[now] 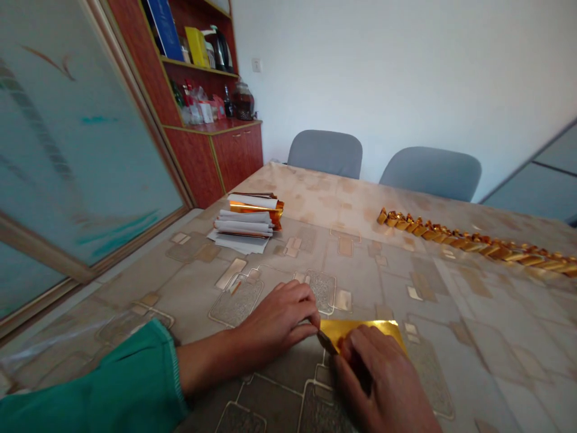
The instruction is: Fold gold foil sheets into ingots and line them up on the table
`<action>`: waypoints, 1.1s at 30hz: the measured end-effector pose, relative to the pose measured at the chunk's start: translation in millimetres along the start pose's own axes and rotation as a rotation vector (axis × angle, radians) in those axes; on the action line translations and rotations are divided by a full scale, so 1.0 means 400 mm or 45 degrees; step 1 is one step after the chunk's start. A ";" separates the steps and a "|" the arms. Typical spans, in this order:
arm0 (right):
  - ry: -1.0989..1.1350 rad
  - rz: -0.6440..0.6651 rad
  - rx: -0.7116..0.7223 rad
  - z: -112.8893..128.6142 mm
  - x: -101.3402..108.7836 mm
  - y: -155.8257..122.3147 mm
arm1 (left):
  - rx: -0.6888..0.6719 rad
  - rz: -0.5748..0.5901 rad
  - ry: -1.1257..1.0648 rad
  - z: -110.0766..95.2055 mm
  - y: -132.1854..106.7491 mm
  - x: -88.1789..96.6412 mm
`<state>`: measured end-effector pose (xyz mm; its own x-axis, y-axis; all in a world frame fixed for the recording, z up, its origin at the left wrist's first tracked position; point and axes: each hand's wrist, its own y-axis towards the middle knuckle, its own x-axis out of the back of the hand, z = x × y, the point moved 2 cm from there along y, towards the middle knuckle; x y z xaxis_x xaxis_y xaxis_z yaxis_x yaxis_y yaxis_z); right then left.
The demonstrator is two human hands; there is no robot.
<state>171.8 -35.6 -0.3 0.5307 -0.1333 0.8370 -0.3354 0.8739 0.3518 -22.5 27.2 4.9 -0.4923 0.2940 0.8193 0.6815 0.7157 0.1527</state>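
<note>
By the desk's [189,282] near edge, the gold foil sheet [369,329] lies flat. The right hand [383,385] rests on it, fingers flat and gripping nothing, prob. to stop it sliding. The left hand [274,322], green sleeve, has its fingertips pinched shut on the sheet's turned-up left corner, apparently to set a crease. Toward the desk's left edge is a stack of foil-backed sheets [247,224], within reach. Along the right side runs 1 row of folded gold pieces [473,242], lined up end to end. 2 grey chairs [325,153] stand beyond the far edge.
</note>
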 end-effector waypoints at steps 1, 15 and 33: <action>0.005 0.007 0.001 0.001 0.000 0.002 | 0.007 0.011 0.003 0.000 0.003 0.001; -0.276 -0.081 0.020 -0.013 -0.027 -0.001 | 0.066 0.038 0.098 0.014 0.028 0.007; -0.548 -0.049 0.046 -0.014 -0.040 -0.002 | 0.070 -0.065 0.130 0.004 0.031 -0.008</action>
<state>167.8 -31.4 -16.4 0.1727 -0.3554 0.9186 -0.3527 0.8485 0.3945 -13.4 36.0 3.2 -0.4659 0.1918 0.8638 0.6246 0.7628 0.1675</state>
